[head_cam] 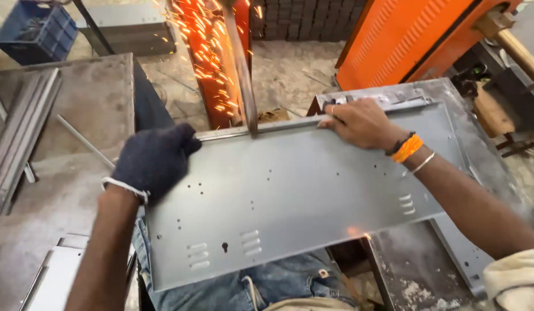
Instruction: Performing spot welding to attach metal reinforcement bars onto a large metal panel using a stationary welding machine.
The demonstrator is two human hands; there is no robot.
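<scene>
Grey sheet-metal panel point(290, 196) lies tilted across the person's lap and the desk point(451, 98) edge. Left hand point(154, 161), in a dark glove, is closed on the panel's left upper corner. Right hand point(359, 122), bare, clamps the folded top edge. Abrasive belt point(242, 69) meets that edge; sparks point(203, 52) fly upward.

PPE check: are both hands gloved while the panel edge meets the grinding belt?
No: only the left hand wears a dark glove; the right hand grips the grey metal panel bare.
</scene>
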